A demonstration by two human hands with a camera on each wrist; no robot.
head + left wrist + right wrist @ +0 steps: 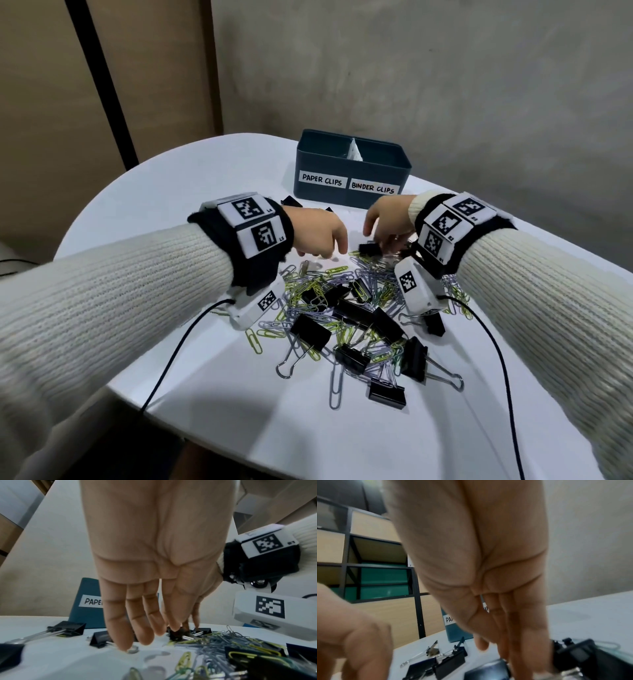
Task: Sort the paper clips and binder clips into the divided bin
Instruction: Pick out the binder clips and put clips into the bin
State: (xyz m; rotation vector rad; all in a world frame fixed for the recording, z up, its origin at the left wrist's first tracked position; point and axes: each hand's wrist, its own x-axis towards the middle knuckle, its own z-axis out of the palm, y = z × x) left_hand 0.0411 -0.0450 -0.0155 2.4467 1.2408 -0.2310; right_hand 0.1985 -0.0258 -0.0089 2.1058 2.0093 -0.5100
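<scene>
Both forearms reach over the white table (205, 411), the left hand (318, 233) and right hand (387, 219) hanging fingers-down and relaxed, gripping nothing visible. Beneath and nearer lies the heap: roughly ten black binder clips (310, 330), paper clips (310, 282) too tangled to count. Beyond stands one divided bin (315, 164), two compartments.

Cream ribbed knit sleeves (137, 284); black wristbands (260, 267) carrying white blocks with square black-and-white markers (265, 236); thin black cables (174, 353).
</scene>
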